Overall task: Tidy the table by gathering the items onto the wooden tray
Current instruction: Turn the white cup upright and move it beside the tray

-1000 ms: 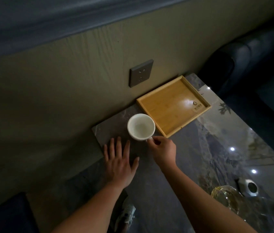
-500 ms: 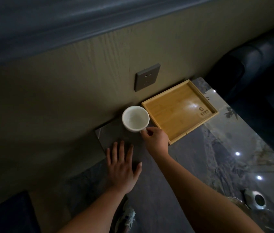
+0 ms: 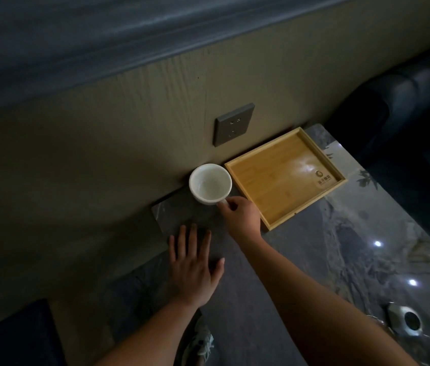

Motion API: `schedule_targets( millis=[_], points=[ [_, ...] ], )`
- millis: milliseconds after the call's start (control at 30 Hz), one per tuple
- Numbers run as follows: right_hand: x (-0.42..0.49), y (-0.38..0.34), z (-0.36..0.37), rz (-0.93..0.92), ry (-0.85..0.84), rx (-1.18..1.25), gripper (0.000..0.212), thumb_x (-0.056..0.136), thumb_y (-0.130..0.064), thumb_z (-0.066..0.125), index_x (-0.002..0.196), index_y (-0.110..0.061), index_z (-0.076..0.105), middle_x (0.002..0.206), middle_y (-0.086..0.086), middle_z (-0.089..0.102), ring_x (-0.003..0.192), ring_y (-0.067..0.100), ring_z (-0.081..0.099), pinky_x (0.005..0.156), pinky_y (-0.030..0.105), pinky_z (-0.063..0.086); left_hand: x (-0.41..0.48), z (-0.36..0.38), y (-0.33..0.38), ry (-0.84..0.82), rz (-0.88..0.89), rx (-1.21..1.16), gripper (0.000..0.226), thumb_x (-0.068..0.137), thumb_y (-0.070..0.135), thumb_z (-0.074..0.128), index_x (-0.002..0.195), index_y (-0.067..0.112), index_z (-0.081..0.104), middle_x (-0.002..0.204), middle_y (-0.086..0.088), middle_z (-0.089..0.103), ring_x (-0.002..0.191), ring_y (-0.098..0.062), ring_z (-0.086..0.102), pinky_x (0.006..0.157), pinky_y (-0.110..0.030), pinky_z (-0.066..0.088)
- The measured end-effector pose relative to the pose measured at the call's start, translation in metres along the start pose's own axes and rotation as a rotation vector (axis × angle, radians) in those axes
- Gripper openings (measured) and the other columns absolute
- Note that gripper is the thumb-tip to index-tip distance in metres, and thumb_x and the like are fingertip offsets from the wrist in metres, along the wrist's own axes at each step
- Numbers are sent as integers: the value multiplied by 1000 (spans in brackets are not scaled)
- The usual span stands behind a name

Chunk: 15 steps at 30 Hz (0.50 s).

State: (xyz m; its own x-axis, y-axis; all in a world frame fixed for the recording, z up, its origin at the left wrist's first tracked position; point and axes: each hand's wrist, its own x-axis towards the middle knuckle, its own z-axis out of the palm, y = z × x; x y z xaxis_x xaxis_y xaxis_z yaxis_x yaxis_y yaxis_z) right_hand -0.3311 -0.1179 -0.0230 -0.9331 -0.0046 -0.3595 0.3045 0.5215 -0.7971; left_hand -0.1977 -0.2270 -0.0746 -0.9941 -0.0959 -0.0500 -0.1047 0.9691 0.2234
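A white mug (image 3: pixel 210 184) is upright near the far left corner of the dark marble table (image 3: pixel 314 260), just left of the wooden tray (image 3: pixel 285 175). My right hand (image 3: pixel 241 213) pinches the mug's handle at its near right side. The tray holds nothing and lies against the wall. My left hand (image 3: pixel 195 262) rests flat on the table with fingers spread, nearer to me than the mug.
A grey wall socket (image 3: pixel 233 124) sits above the tray. A small metal object with a dark hole (image 3: pixel 406 319) lies at the table's near right. A dark sofa (image 3: pixel 406 101) stands beyond the table's right end. A shoe (image 3: pixel 200 342) shows below the table edge.
The view has shifted, so the glass items at the lower right have left the frame. My right hand has kept hold of the mug's handle, the mug now looking closer to the wall. My left hand stays flat.
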Motion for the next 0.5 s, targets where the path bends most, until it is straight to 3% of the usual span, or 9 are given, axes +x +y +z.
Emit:
schedule_targets(
  millis=[167, 300, 500],
  points=[
    [-8, 3, -5, 27, 12, 32, 26, 91, -41, 66, 113, -26, 65, 94, -13, 64, 85, 4, 63, 76, 29, 57, 1, 0, 0, -21, 3, 0, 75, 90, 66, 38, 150, 21, 33, 158, -18, 29, 148, -37, 18, 118, -60, 13],
    [-27, 13, -19, 70, 36, -5, 30, 91, -35, 67, 119, -24, 63, 97, -12, 62, 90, 5, 61, 82, 33, 56, 2, -9, 3, -89, 4, 55, 74, 91, 63, 38, 150, 18, 36, 157, -20, 30, 147, -40, 18, 117, -63, 13],
    [-85, 45, -56, 102, 165, -36, 29, 90, -30, 68, 118, -22, 66, 95, -11, 64, 89, 6, 62, 79, 26, 50, 8, -31, 19, -162, 55, 72, 75, 78, 49, 67, 141, 14, 46, 144, -19, 46, 135, -38, 39, 108, -65, 31]
  ],
)
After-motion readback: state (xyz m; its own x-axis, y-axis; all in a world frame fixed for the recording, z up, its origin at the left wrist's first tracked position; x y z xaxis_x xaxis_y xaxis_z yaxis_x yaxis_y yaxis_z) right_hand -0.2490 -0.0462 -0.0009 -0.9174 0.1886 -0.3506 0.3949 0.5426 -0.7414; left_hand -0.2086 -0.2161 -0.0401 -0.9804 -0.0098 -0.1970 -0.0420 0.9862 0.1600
